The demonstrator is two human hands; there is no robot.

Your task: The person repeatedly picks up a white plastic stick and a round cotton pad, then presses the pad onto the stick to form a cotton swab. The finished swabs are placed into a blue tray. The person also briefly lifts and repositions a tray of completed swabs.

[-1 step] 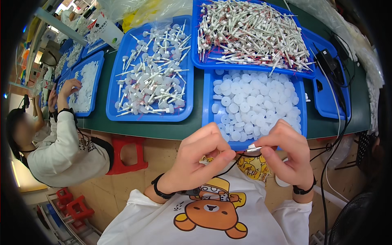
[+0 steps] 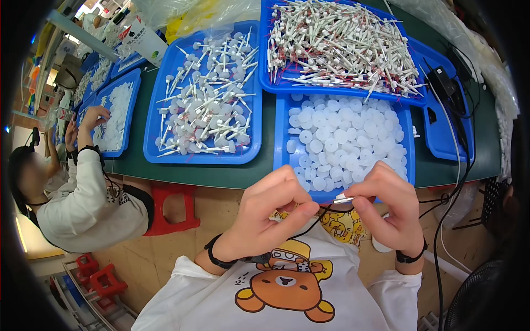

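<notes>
In front of my chest, my right hand (image 2: 389,207) pinches a small white stick-like part (image 2: 343,199) between thumb and fingertips. It resembles the white pieces with red wires (image 2: 342,47) heaped in the upper tray. My left hand (image 2: 273,212) is closed beside it, thumb against forefinger; a faint reddish strand shows between the two hands, but what my left fingers grip is hidden. Just beyond my hands, a blue tray (image 2: 280,132) contains many translucent white round discs (image 2: 342,143). To its left, another blue tray (image 2: 157,146) holds white sticks fitted with such discs (image 2: 207,99).
The upper blue tray (image 2: 269,83) overlaps the disc tray's far edge. At right, a black adapter (image 2: 444,88) and cables lie on a blue tray (image 2: 450,146). A white cup (image 2: 143,43) stands at far left. A co-worker (image 2: 83,198) sits left, near a red stool (image 2: 176,209).
</notes>
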